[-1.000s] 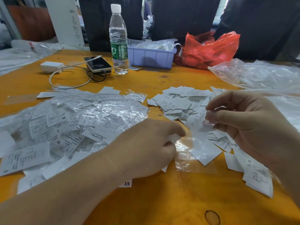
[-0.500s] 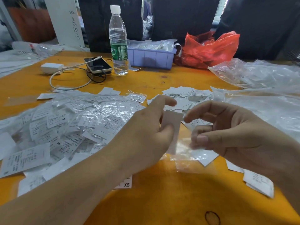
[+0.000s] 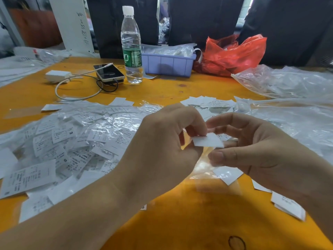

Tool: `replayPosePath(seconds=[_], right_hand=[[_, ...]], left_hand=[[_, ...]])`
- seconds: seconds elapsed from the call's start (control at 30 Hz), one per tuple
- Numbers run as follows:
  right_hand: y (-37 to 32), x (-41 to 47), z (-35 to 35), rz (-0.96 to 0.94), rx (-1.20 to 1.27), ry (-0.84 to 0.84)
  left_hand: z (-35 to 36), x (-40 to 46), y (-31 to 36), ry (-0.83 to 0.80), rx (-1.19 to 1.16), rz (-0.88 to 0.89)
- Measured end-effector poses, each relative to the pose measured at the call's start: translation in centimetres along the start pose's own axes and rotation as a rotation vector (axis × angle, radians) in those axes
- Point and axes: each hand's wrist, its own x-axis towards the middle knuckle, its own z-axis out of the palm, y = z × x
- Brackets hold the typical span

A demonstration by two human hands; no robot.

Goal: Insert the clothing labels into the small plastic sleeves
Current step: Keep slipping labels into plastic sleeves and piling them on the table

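Note:
My left hand (image 3: pixel 162 147) pinches a small white clothing label (image 3: pixel 208 140) between thumb and forefinger, held above the orange table (image 3: pixel 180 222). My right hand (image 3: pixel 255 150) meets it from the right, thumb and fingers closed on a clear plastic sleeve (image 3: pixel 205 164) that hangs just below the label. A heap of labels in sleeves (image 3: pixel 72 141) covers the table to the left. Loose white labels (image 3: pixel 207 103) lie behind the hands, and a few more labels (image 3: pixel 288 206) lie at the lower right.
A water bottle (image 3: pixel 131 46), a phone (image 3: pixel 109 72) with a white charger and cable (image 3: pixel 57 75), a lilac bin (image 3: pixel 167 63) and a red plastic bag (image 3: pixel 230 53) stand at the back. Large clear plastic bags (image 3: pixel 288 98) spread along the right side.
Both hands rose off the table and came together. The left hand lifted a white label and turned it flat; the right hand brought the clear sleeve up against it.

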Motion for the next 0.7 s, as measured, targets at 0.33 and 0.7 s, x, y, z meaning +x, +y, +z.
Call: replayPosePath(seconds=[0.33, 0.7], right_hand=[[-0.03, -0.16, 0.58, -0.122, -0.105, 0.013], [-0.20, 0.01, 0.28, -0.126, 0.170, -0.008]], left_hand=[[0.55, -0.48, 0.35, -0.116, -0.176, 0.020], [-0.11, -0.28, 0.42, -0.189, -0.425, -0.208]])
